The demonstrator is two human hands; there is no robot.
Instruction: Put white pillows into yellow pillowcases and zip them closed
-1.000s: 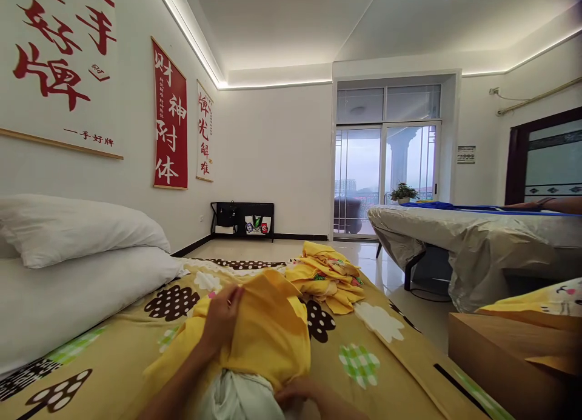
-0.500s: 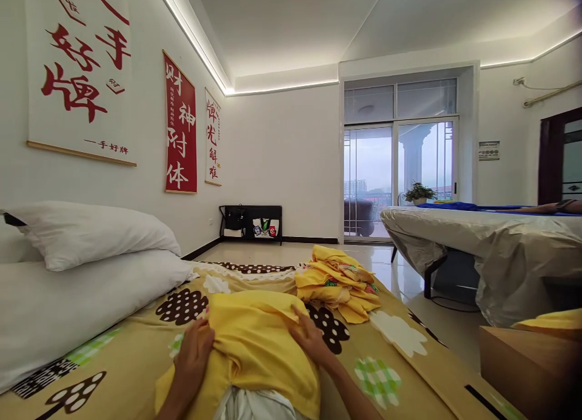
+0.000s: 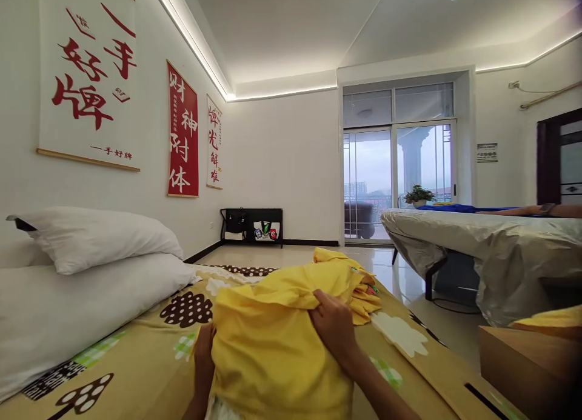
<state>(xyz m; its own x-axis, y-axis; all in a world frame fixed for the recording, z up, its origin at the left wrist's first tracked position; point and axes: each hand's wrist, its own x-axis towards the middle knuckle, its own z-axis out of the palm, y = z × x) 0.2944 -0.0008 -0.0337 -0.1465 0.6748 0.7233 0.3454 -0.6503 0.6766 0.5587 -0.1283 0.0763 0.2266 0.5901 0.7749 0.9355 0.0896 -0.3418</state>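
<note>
Nearest, at the bottom, a sliver of pale white fabric point(image 3: 222, 409) shows beneath a loose, plain yellow cloth point(image 3: 277, 347), which lies bunched in the near middle of a tan, patterned bedsheet point(image 3: 145, 353). The right hand point(image 3: 335, 324) pinches a fold along the cloth's far edge. The left hand point(image 3: 204, 350) is against its left side, fingers hidden, so I cannot tell whether they grip. Half a second ago more white showed; now the yellow covers most of it. Farther right sits a crumpled pile of yellow printed fabric point(image 3: 366, 300).
</note>
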